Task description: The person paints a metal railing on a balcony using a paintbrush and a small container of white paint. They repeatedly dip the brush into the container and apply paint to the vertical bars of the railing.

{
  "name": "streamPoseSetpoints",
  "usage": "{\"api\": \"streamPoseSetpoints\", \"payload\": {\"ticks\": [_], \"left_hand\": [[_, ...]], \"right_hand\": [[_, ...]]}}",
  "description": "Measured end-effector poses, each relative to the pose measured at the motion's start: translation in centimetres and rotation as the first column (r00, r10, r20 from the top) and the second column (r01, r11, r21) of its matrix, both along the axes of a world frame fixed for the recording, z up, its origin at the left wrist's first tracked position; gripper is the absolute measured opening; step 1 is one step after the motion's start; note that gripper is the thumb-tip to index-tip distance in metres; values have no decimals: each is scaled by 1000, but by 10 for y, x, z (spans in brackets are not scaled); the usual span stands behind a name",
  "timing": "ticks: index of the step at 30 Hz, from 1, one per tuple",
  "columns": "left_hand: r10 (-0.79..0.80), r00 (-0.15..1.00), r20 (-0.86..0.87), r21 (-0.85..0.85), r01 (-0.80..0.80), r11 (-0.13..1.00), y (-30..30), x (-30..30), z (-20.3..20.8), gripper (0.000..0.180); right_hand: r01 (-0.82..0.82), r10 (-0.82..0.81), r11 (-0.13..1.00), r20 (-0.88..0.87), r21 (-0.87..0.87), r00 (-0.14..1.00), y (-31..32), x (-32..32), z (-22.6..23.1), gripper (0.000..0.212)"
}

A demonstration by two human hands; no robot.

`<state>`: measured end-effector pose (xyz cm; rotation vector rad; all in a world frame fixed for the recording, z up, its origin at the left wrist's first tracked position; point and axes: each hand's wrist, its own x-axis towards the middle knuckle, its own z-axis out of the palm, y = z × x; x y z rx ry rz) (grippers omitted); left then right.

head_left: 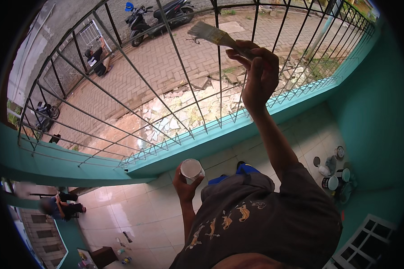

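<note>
My right hand [259, 74] is raised in front of the dark metal bar grille [218, 67]. Its fingers close round the handle of a flat paintbrush [217, 36], whose broad grey bristles point up and left. Whether the bristles touch a bar, I cannot tell. Lower down, near my waist, my left hand [184, 184] is wrapped round a small white tub [192, 169]. The tub is open at the top and its inside looks whitish.
A turquoise ledge [220, 127] runs below the grille. Paint cans [330, 183] and bags stand by the right wall. A person [63, 206] sits at the left; another [98, 60] crouches outside near a white rack. Motorcycles [161, 20] stand outside. Small items [126, 237] lie on the tiles.
</note>
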<state>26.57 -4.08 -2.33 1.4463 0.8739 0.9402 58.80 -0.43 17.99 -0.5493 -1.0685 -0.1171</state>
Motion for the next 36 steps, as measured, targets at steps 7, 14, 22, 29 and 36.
{"api": "streamPoseSetpoints", "payload": {"ticks": [7,14,22,29,36], "left_hand": [[-199,979,41,-17,200,980,-7,20,35,79],[-309,945,106,16,309,951,-18,37,60,76],[-446,887,120,-138,460,877,-19,25,43,80],[-373,925,71,-246,379,892,-13,21,37,82],[-243,969,54,-135,248,959,-7,22,44,84]], "right_hand": [[-504,333,862,-683,-61,651,-65,-47,-61,26],[-846,317,493,-863,-203,392,-103,-80,-130,20],[-680,351,242,-591,-692,726,-102,-107,-157,24],[-760,553,56,-613,-648,564,-83,-111,-150,45],[-694,743,40,-443,-719,502,-61,-93,-134,48]]}}
